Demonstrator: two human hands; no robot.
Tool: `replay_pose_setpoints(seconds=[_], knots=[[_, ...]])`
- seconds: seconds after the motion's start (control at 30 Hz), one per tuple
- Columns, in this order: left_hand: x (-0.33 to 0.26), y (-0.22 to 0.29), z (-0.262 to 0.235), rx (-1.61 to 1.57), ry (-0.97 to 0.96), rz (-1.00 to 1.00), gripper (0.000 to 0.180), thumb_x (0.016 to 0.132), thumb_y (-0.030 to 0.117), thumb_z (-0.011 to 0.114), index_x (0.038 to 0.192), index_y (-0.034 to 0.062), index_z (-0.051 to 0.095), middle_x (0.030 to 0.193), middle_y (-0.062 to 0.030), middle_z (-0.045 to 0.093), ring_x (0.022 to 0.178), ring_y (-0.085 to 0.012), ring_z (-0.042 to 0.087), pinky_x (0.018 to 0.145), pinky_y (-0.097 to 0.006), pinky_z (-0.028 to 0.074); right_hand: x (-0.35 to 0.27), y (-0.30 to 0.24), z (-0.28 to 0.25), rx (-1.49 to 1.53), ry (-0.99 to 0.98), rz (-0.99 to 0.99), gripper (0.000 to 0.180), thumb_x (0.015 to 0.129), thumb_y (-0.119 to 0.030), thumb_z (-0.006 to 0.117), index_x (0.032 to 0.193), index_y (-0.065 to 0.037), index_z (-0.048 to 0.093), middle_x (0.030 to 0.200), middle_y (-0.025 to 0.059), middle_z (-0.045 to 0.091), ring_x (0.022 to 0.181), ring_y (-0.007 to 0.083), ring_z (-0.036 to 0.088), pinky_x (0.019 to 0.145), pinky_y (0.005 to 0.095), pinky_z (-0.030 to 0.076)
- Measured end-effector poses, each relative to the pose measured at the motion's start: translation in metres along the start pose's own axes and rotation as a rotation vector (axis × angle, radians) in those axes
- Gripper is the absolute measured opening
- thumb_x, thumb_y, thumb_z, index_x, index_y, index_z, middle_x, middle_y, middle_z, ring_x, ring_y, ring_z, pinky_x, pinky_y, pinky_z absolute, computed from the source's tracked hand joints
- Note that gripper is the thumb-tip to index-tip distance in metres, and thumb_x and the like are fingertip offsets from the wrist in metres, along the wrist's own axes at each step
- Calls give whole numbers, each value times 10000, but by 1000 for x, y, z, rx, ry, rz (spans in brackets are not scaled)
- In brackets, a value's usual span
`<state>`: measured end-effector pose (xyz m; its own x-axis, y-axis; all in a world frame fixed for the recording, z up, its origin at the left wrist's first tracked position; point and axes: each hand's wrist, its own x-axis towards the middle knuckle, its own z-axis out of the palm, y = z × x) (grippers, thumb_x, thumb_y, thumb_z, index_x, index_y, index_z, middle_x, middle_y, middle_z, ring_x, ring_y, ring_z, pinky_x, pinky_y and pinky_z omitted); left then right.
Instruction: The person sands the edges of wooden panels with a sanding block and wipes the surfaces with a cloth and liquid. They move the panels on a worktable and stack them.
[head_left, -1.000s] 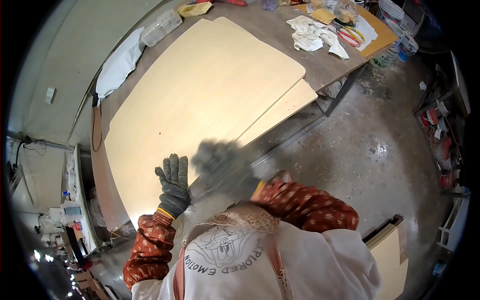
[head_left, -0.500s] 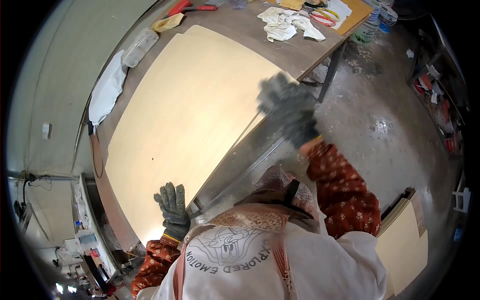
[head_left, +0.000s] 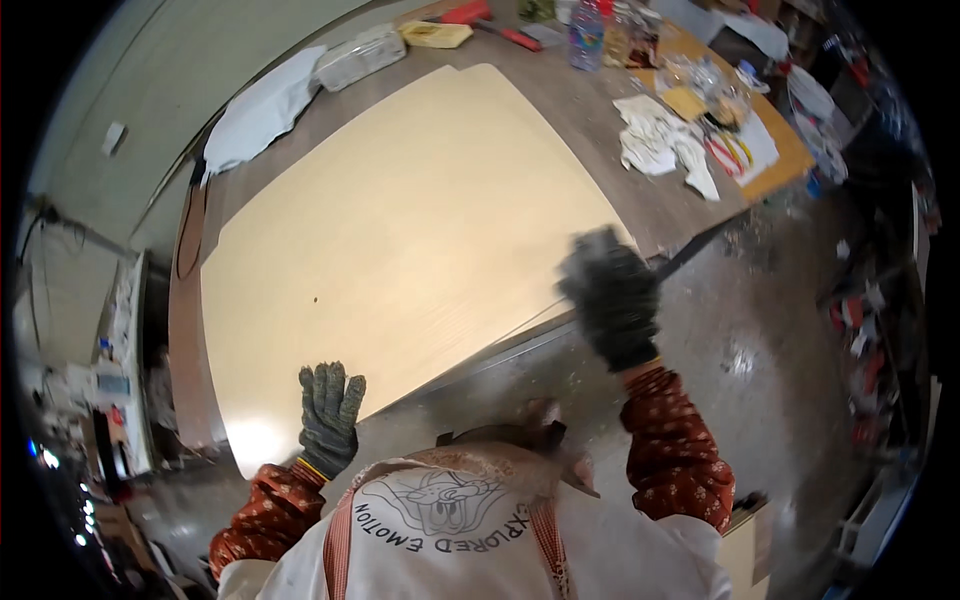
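A large, pale cream sheet [head_left: 400, 220] with rounded corners and a small dark spot lies on the brown table. Its near edge shows a thin dark line, perhaps a second layer beneath. My left hand [head_left: 329, 420], in a dark grey knitted glove, rests flat on the sheet's near left part, fingers stretched and slightly apart. At the near right corner is my right hand [head_left: 615, 295], in a matching glove. Motion smears its fingers, so what they hold, if anything, cannot be made out.
Along the table's far side lie a white cloth [head_left: 265, 110], a wrapped block [head_left: 360, 58] and a red-handled tool [head_left: 515, 36]. A crumpled rag [head_left: 655, 135], plastic bottles [head_left: 587, 35] and yellow-handled scissors [head_left: 735, 150] are at the far right. More pale sheets [head_left: 742, 550] stand at lower right.
The whole view has turned and shifted, bringing more of the table's far right into sight. My right hand stays by the sheet's near right corner, still blurred; my left remains flat on the sheet.
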<state>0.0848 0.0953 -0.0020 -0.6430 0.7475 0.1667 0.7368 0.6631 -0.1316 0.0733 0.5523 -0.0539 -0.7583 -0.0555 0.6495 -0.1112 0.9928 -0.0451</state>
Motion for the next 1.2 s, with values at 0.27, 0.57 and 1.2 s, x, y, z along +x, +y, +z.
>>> replay_pose_setpoints(seconds=[0.27,0.57,1.2], knots=[[9,6,-7,39,47,-39,600,773,-47,501,1364,56,474,1473,-219,357,1380,-410,327,1128,-609,247,22,-84,-57,290,-91,-60,345,857,-223,590,1183,-111,585,1191,111,545,1076,280,528,916,465,423],[12,-1,-15,9,81,-146,491,794,156,543,1283,115,544,1314,-179,507,1226,-367,490,1113,-540,332,33,15,-25,-89,-219,43,497,920,-305,613,1321,-39,490,1332,204,516,1150,363,528,923,481,439],[-44,-10,29,189,151,-695,445,774,199,591,1218,176,609,1311,-109,525,1291,-333,428,1140,-545,291,111,-216,53,484,-121,-809,552,852,-424,649,1328,-231,447,1251,139,506,1006,329,538,743,429,507]])
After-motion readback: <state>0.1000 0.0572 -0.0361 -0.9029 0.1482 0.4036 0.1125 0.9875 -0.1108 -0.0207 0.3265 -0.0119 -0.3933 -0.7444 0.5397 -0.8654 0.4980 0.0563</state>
